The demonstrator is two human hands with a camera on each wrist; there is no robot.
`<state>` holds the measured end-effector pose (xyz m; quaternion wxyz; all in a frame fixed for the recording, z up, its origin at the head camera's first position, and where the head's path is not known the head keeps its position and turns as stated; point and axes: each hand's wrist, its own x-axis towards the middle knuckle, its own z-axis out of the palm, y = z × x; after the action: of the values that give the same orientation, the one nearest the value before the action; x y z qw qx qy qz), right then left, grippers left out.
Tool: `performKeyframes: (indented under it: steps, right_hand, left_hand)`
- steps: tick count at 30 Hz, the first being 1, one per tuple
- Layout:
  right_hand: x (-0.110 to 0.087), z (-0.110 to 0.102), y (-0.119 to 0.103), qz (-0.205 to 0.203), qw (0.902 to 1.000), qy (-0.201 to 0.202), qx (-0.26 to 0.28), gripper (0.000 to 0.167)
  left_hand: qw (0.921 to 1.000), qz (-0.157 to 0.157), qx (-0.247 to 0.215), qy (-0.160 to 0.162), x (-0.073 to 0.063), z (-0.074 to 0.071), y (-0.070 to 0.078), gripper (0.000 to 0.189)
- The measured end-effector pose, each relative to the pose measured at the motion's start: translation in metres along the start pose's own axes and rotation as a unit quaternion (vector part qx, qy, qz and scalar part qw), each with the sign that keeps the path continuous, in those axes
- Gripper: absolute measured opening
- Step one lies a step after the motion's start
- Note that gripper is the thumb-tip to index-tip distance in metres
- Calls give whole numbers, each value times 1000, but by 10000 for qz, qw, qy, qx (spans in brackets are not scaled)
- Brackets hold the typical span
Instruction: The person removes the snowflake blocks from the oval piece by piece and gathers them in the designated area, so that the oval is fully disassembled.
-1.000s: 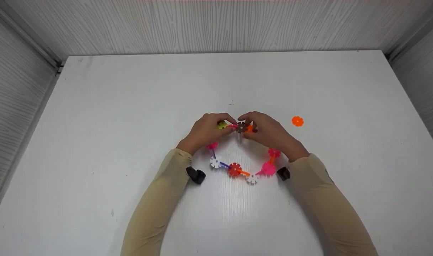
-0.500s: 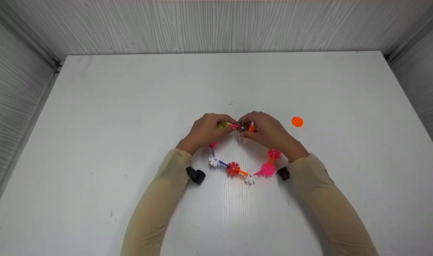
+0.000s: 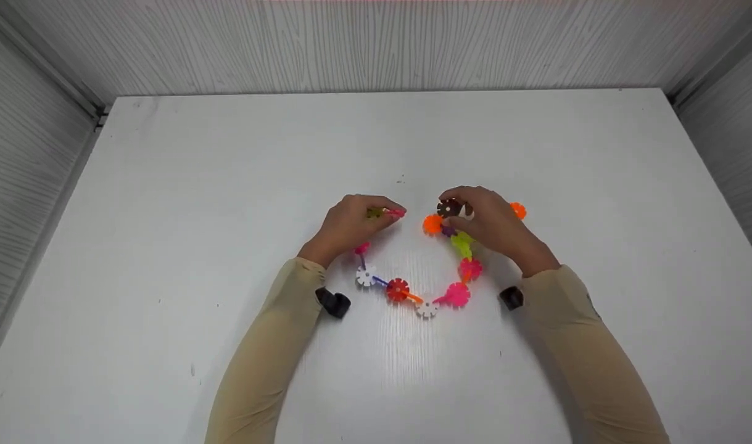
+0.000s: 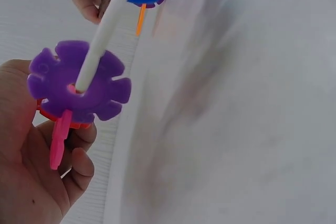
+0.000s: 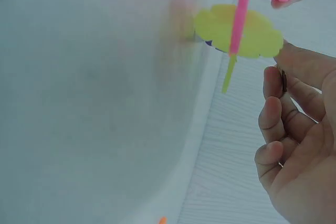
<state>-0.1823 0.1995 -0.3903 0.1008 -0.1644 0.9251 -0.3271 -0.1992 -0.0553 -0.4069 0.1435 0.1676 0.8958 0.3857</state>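
Notched plastic linking discs form a curved chain on the table, with a white disc (image 3: 427, 309) lowest and a red disc (image 3: 398, 290) beside it. At the chain's left end my left hand (image 3: 351, 227) pinches a pink disc (image 3: 395, 213), with a yellow-green disc (image 3: 374, 213) under its fingers. A purple disc (image 4: 79, 80) hangs by that hand in the left wrist view. My right hand (image 3: 496, 225) pinches a dark brown disc (image 3: 448, 208) between thumb and fingertips. Just below it lie an orange disc (image 3: 432, 225) and a yellow disc (image 3: 461, 245) of the chain's right side.
A loose orange disc (image 3: 519, 211) lies behind my right hand, partly covered by it. The white table (image 3: 227, 154) stretches around the chain, with wood-grain panels (image 3: 376, 46) at the back and sides. Black wrist devices (image 3: 334, 303) sit at both sleeves.
The hands were together at the brown disc; now they are apart. The right hand has moved right with the brown disc, away from the pink one. The chain's lower part has shifted slightly left.
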Motion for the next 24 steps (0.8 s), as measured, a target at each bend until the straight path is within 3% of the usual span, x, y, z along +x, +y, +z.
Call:
performKeyframes:
  steps: [16, 24]
  right_hand:
    - [-10, -16, 16, 81, 9993, 326, 172, 37]
    - [-17, -27, 25, 404, 9980, 431, 204, 39]
  left_hand:
    - [9998, 178, -2, -84, 1, 2, 0, 18]
    - [9998, 209, -29, -71, 0, 3, 0, 24]
